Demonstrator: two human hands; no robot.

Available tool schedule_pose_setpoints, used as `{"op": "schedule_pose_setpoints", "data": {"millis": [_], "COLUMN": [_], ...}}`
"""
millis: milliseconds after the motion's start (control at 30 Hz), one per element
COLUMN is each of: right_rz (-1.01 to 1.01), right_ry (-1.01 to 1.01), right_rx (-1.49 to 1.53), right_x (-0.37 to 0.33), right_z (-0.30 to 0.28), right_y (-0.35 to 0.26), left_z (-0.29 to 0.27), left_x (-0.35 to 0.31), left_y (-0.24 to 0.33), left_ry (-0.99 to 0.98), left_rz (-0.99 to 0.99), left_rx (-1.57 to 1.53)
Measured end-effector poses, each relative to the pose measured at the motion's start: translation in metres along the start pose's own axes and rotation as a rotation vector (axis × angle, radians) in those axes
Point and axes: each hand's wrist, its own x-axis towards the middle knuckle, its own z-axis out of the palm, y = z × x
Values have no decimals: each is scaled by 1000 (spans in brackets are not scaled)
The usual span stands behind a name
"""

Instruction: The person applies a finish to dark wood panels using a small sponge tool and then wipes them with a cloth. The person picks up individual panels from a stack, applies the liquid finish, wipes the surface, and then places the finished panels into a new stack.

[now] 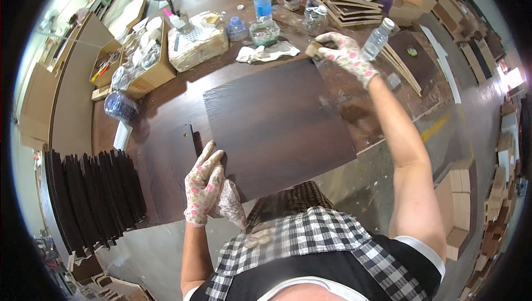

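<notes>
Dark wood panel (277, 129) on the workbench (160, 157), pinned flat under the left hand (204, 184) at its near corner while the right hand (343, 51) grips a small pad (313, 50) at the far corner — uneven pressure there could skew the panel toward the bottles (262, 1) beyond.

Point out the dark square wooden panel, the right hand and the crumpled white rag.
Dark square wooden panel (277, 126), head view, bare middle.
Right hand (344, 51), head view, back of glove.
Crumpled white rag (266, 52), head view, centre fold.
</notes>
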Motion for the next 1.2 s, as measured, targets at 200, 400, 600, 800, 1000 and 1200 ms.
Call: {"op": "schedule_pose_setpoints", "data": {"millis": [200, 400, 600, 800, 1000, 1200], "right_rz": [91, 292, 277, 2, -343, -331], "right_ry": [64, 22, 562, 713, 175, 316], "right_rx": [186, 311, 362, -202, -3, -118], "right_x": [-75, -253, -296, -284, -280, -264], "right_z": [9, -23, 29, 103, 221, 191], "right_y": [6, -26, -35, -97, -203, -188], "left_z": [8, 19, 12, -23, -63, -63], "left_x": [0, 3, 8, -20, -58, -73], "left_y": [-4, -16, -25, -36, -63, -67], "left_ry": [-10, -11, -47, -2, 39, 74], "left_rz": [-48, 23, 95, -95, -129, -160], "left_rx": [-123, -215, -120, -386, -446, -463]}}
